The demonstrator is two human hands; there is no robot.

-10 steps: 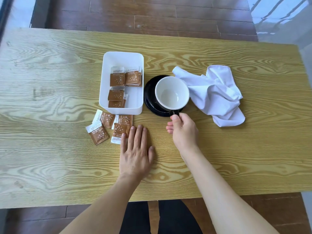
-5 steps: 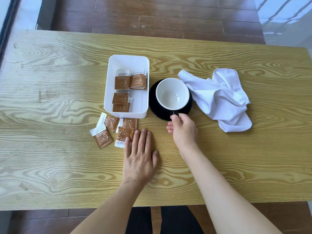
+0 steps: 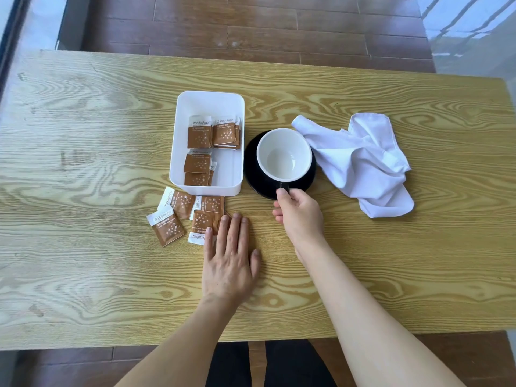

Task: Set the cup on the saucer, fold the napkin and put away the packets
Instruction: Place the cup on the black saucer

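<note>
A cup point(image 3: 284, 155), white inside and empty, stands upright on the black saucer point(image 3: 252, 174). My right hand point(image 3: 300, 216) pinches the cup's black handle at its near side. A crumpled white napkin point(image 3: 363, 163) lies just right of the saucer, one corner touching its far rim. Several brown packets point(image 3: 199, 135) lie inside the white box point(image 3: 208, 101), left of the saucer. More loose brown packets point(image 3: 167, 226) are scattered on the table in front of the box. My left hand point(image 3: 230, 258) rests flat on the table, fingertips over the nearest loose packet.
The wooden table point(image 3: 83, 135) spreads wide to the left and right of the objects. Its near edge lies just above my dark trousers. Brown plank flooring shows beyond the far edge.
The cup has settled further onto the middle of the saucer with my right hand still at its handle. My left hand has stayed flat by the loose packets.
</note>
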